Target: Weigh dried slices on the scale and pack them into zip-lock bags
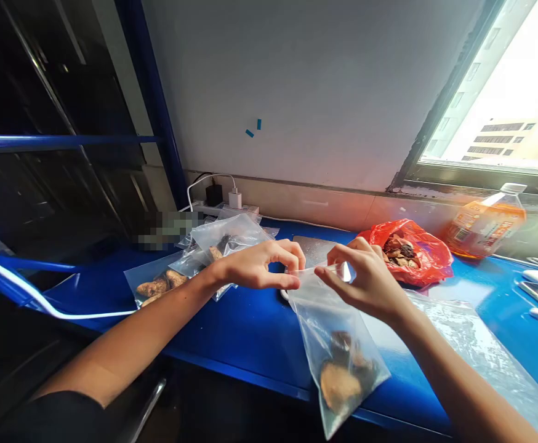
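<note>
A clear zip bag (338, 344) hangs over the table's front edge, with brown dried pieces (340, 384) lying in its lower end. Its top edge is pinched at the left corner by my left hand (273, 264), thumb against fingers. My right hand (364, 277) pinches the same edge a little further right. Behind my right hand sits an open red plastic bag (423, 249) filled with dried slices (401, 252). Beyond my left wrist lie several filled clear bags (158, 280). A metal plate (313, 246), partly hidden, is behind my hands.
On the blue table (236, 332), a flat clear plastic bag (472, 344) lies at the right. A bottle of orange drink (485, 221) leans by the window. Chargers (234, 198) and a power strip stand against the wall. A white cable (52, 307) crosses at left.
</note>
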{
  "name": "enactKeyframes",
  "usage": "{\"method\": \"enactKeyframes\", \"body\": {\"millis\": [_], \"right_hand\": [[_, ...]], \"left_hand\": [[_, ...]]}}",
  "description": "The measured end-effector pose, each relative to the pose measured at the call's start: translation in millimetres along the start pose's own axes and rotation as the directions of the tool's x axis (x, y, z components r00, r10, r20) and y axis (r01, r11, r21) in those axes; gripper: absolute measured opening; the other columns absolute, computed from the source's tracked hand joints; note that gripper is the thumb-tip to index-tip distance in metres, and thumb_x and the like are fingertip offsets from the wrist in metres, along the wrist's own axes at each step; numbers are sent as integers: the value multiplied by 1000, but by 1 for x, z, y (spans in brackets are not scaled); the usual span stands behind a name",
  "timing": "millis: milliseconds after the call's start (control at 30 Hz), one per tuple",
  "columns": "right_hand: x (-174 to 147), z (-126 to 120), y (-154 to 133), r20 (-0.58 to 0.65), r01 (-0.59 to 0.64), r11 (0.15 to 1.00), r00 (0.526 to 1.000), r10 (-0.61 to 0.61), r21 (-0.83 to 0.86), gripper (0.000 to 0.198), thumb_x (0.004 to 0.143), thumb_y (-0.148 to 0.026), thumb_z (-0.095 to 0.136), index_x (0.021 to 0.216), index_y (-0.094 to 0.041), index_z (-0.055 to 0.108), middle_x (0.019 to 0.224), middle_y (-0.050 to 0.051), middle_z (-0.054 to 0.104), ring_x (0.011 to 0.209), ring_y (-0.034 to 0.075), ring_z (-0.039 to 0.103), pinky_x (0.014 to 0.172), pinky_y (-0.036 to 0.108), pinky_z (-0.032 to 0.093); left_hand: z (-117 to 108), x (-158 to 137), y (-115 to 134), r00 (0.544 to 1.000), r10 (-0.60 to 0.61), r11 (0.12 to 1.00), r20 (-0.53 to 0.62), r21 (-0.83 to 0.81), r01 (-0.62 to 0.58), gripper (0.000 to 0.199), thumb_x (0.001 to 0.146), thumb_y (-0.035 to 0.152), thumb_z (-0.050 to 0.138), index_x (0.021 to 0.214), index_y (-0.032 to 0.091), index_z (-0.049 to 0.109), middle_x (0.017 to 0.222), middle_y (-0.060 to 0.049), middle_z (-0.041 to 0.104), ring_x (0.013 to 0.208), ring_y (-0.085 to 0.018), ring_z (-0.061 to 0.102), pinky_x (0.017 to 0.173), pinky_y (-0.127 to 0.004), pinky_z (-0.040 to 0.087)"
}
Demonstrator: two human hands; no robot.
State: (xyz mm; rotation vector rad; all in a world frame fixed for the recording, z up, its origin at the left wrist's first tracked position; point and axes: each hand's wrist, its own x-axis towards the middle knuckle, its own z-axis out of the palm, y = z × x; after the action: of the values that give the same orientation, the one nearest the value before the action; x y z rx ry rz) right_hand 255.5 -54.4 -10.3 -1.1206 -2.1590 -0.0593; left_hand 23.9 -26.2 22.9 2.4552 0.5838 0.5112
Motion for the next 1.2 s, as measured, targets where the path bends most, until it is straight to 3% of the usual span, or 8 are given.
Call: {"method": "enactKeyframes", "body": {"millis": [267, 400, 533, 600, 733, 867, 1033, 1200], "right_hand": [[4, -3, -5, -273, -42, 959, 954, 122, 281, 27, 83, -38, 60, 103, -21, 56, 105, 9, 57, 85, 18, 55, 74, 33, 47], [5, -7, -8, -335, -219, 870, 859, 386, 442, 29, 83, -44, 60, 97, -20, 55, 99, 7, 57, 80, 16, 55, 69, 31, 47], [5, -6, -20, 378, -533, 291, 809, 450, 795, 42, 84, -60, 52, 95, -19, 53, 74, 3, 61, 61, 14, 58, 55, 27, 45], [4, 0, -29, 596, -618, -43, 735, 323, 785, 46, 84, -60, 52, 104, -19, 50, 78, 5, 65, 61, 16, 62, 54, 27, 47], [4, 10, -34, 572, -481, -310, 717, 398, 820, 36, 80, -46, 66, 101, -22, 50, 83, 3, 67, 70, 16, 67, 66, 28, 52], [7, 6, -21, 413, -361, -203, 755, 509, 910, 27, 77, -35, 71, 96, -20, 59, 88, 1, 67, 78, 14, 64, 68, 24, 50], [6, 6, -26, 572, -549, -160, 787, 232, 820, 37, 86, -49, 57, 99, -16, 66, 95, 7, 70, 86, 20, 64, 72, 29, 48], [5, 9, -35, 614, -556, -275, 760, 212, 784, 37, 85, -51, 60, 104, -20, 62, 90, 4, 70, 78, 16, 66, 77, 31, 50]], "left_hand": [[-8, -3, 1, 967, 17, 986, -252, -159, -59, 13, 82, 29, 64, 76, 18, 68, 87, -6, 66, 93, -20, 59, 89, -35, 46], [-10, -4, -7, 757, -65, 980, -651, -186, -75, 13, 82, 34, 66, 86, 22, 68, 83, -2, 64, 78, -15, 59, 76, -31, 49], [-5, -1, -7, 372, 116, 972, -921, 27, -235, 9, 86, 33, 64, 90, 25, 63, 73, 4, 59, 67, -11, 56, 71, -27, 48], [2, 1, -3, 282, 153, 971, -947, 91, -221, 7, 89, 33, 62, 91, 27, 59, 75, 5, 58, 68, -10, 57, 72, -28, 48], [13, 3, 3, 319, 202, 965, -926, 132, -228, 10, 90, 35, 60, 90, 28, 53, 77, 3, 61, 70, -13, 62, 72, -31, 52], [18, 3, -1, 329, 283, 938, -901, 189, -291, 8, 92, 31, 57, 94, 27, 50, 75, 2, 63, 69, -15, 66, 66, -31, 54], [25, 2, -3, 396, 272, 942, -877, 159, -295, 5, 96, 29, 49, 100, 26, 47, 77, 3, 63, 66, -13, 66, 58, -27, 54], [20, 1, -6, 244, 137, 970, -960, 80, -229, 15, 94, 38, 54, 99, 26, 47, 84, 1, 60, 65, -12, 62, 54, -27, 49]]}}
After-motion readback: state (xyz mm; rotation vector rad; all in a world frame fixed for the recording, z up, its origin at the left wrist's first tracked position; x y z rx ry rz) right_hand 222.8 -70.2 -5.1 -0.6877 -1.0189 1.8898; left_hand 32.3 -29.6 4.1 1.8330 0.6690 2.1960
